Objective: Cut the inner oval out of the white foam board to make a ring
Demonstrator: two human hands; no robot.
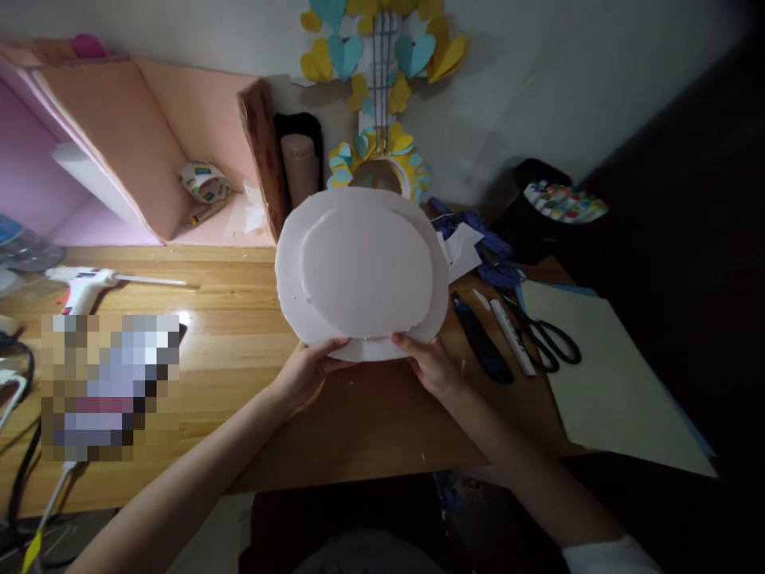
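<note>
I hold up a white paper oval (362, 271) with a smaller oval layer on its face, tilted toward me above the wooden desk (239, 359). My left hand (307, 371) pinches its lower edge from the left, thumb on the front. My right hand (431, 365) pinches the lower edge from the right. Both hands are closed on the paper. Behind the oval, a paper guitar decorated with yellow and blue hearts (378, 80) leans on the wall, partly hidden.
A glue gun (89, 287) lies at the left. Black scissors (547, 335), a white marker (512, 336) and a dark cutter (481, 339) lie at the right, beside a pale card sheet (610, 383). A pink foam box (143, 151) and a marker case (562, 199) stand behind.
</note>
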